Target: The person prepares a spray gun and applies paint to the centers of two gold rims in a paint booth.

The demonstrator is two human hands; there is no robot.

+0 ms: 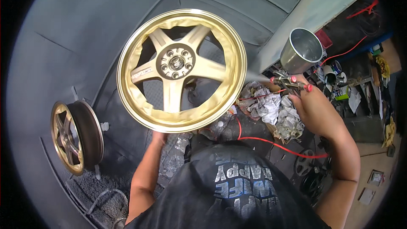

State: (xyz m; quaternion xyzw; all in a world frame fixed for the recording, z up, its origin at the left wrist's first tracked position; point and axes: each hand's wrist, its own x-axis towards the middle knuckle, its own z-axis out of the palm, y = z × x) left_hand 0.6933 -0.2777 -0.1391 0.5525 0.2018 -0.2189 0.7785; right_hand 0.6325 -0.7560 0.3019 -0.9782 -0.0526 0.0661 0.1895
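Gold five-spoke alloy wheel (181, 70) is centre frame, face toward the camera, tilted, held up off the floor in front of the grey spray-booth wall (63, 38).

Left hand (158, 137) is under the wheel's near lower rim, propping it from below. Fingers are hidden behind the rim, so I can't tell how they close on it.

Right hand (306, 101) is wrapped tight around a gravity-feed spray gun (290, 80), metal cup (302, 50) on top, nozzle aimed left at the wheel's right edge. A faint mist shows between nozzle and rim. Red air hose (275, 143) trails from the gun side down across the near floor.

Handling, as I judge it: rigid cast metal, fairly heavy for one hand, and the glossy coat looks wet, so slippery and easy to mar. Best hold is the back of the barrel or the inner rim lip; keep off the face and spokes.

Around it: a second gold wheel (72, 138) stands on edge at the near left. Crumpled masking paper (271, 108) is heaped right of centre, with a cluttered bench (360, 85) at far right.
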